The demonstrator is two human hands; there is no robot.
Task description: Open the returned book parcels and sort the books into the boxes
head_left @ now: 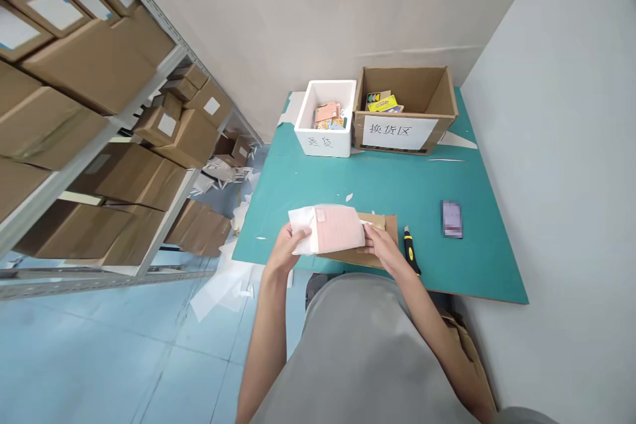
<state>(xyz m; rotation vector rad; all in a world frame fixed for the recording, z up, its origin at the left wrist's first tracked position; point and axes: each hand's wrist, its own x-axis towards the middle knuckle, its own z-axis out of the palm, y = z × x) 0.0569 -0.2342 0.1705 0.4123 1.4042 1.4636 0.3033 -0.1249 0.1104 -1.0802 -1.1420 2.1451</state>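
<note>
The counter [377, 179] has a green top. At its far edge, toward the far right corner, stands an open carton [415, 89] with a lettered white label on its front wall. Just beside it, toward the far left corner, stands a white bin [328, 151] with pink and multicoloured items inside. A cardboard piece [390, 225] lies at the near edge, close to its midpoint, partly covered by the packet [338, 230].

The packet, a white translucent sleeve with a pink section, is positioned over the near edge, left of its midpoint and between the two hands. Its long axis runs from left to right, roughly parallel to the near edge. The plain white end points toward the left edge; the pink end points toward the right edge.

The left hand [287, 245] is closed on the white end, thumb on top, fingers mostly hidden beneath. The right hand [382, 245] is partly closed, its fingertips pinching the pink end; grip firmness cannot be determined. A phone [452, 219] lies near the right edge. A black and yellow utility knife [410, 252] lies between the phone and the cardboard piece.
</note>
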